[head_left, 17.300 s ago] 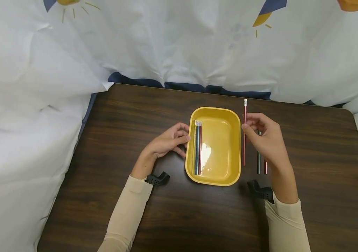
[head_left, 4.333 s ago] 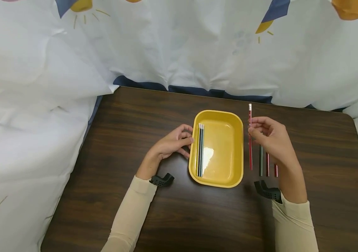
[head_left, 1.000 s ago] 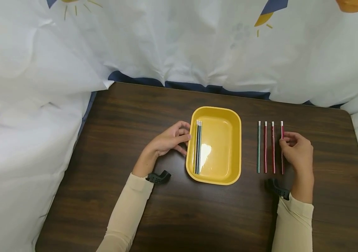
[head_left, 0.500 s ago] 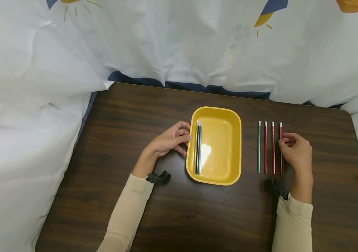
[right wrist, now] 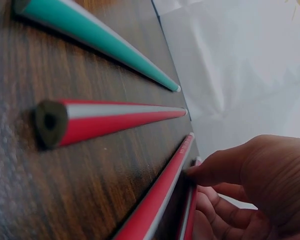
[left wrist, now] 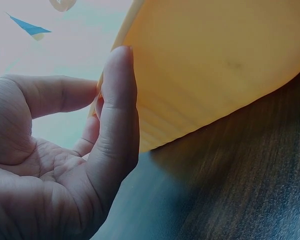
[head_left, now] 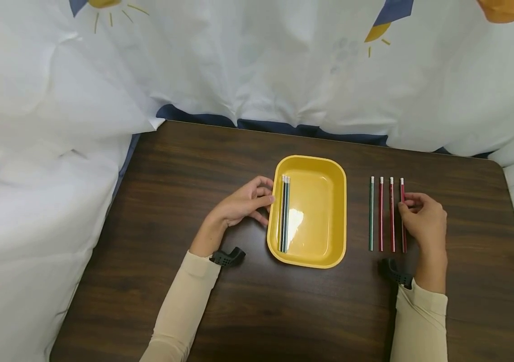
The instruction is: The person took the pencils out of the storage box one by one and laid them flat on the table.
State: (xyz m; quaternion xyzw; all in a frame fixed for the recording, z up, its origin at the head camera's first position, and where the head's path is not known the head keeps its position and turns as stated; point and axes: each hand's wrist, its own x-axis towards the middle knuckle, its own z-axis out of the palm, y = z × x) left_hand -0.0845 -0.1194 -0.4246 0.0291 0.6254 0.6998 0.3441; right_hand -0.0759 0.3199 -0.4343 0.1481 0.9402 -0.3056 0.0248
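My left hand point(head_left: 243, 203) holds the left rim of a yellow tray point(head_left: 346, 216); in the left wrist view, its fingers and thumb meet at the rim, a finger against the tray's outer wall point(left wrist: 200, 65). A few dark pencils point(head_left: 286, 213) lie side by side in the tray's left part. My right hand point(head_left: 424, 218) pinches a red pencil point(head_left: 403, 188), the rightmost of a row on the table. To its left, parallel and spaced apart, lie two more red pencils point(head_left: 392, 216) and a green pencil point(head_left: 372, 213), all with white ends at the back.
The dark wooden table point(head_left: 238, 311) carries the tray and the row of pencils to its right. A white printed curtain point(head_left: 284, 65) hangs along the back and left edges. A black wrist device point(head_left: 227, 257) is worn on each arm.
Earlier, yellow, blue and red pencils were seen in the tray; now only dark ones. The row of red pencils has grown. Within the last second, the right hand has shifted its red pencil slightly left.
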